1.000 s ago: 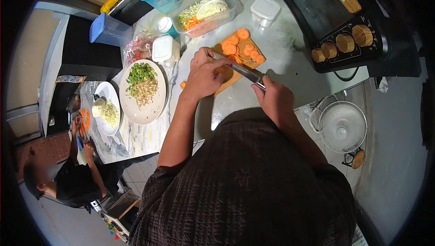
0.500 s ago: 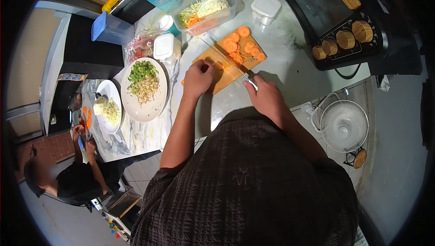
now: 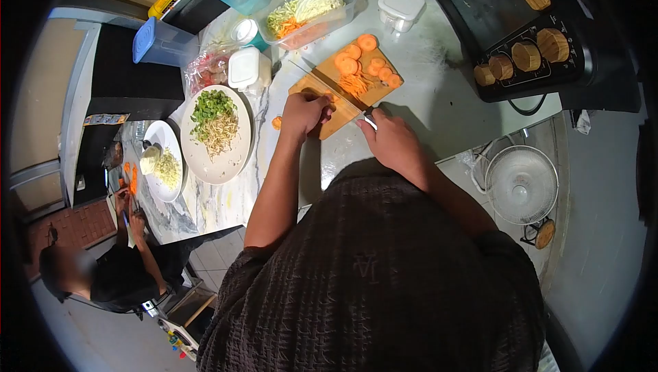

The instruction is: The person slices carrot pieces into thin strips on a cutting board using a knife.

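My right hand [image 3: 392, 138] is closed around the white handle of a kitchen knife [image 3: 340, 91], whose blade lies slantwise across the wooden cutting board [image 3: 337, 124]. The curled fingers of my left hand [image 3: 303, 114] press on carrot pieces [image 3: 331, 97] close to the blade; my fingers partly hide them. On the board beyond the knife, round carrot slices [image 3: 349, 66] lie beside a small heap of carrot strips [image 3: 354, 85]. One more carrot slice [image 3: 277, 123] rests on the counter, left of my left hand.
Left stands a plate [image 3: 241, 159] of chopped greens and sprouts. Behind are a plastic container [image 3: 346, 16] of shredded vegetables and lidded tubs [image 3: 401, 7]. A black oven [image 3: 507, 91] sits right. A fan [image 3: 521, 187] stands below. At far left another person [image 3: 127, 276] works at the counter.
The knife and my right hand have shifted slightly left and toward me. The blade lies lower over the board, and my left fingers have moved a little to the right.
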